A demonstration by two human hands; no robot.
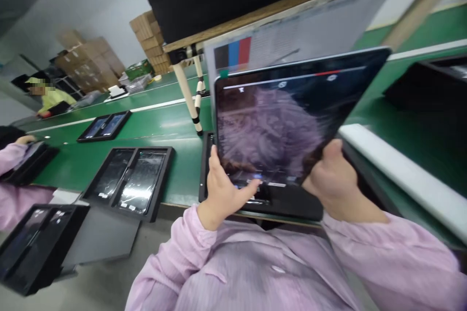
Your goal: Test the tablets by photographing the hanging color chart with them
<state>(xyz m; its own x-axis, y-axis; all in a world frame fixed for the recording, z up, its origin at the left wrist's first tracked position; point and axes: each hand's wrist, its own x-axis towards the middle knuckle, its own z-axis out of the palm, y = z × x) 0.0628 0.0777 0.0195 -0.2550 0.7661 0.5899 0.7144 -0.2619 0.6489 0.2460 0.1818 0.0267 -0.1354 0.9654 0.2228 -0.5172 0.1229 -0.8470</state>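
Both hands hold a large, flat, glossy dark display panel (270, 126), tilted up toward me. A pinkish reflection fills its middle, and a light line with a red stretch runs near its top edge. My left hand (222, 189) grips the lower left corner, thumb across the front and fingers along the side. At the lower right edge, my right hand (333, 175) is closed round the panel, slightly blurred. Beneath it lies a black foam tray (295, 204), mostly hidden by the panel and my hands.
Black trays (166, 170) with glossy panels stand to the left on the green bench (189, 155). A white bar (401, 175) runs along the right. Overhead is a wood-edged shelf (277, 14) on pale posts (188, 99). Two other people (54, 95) work at far left.
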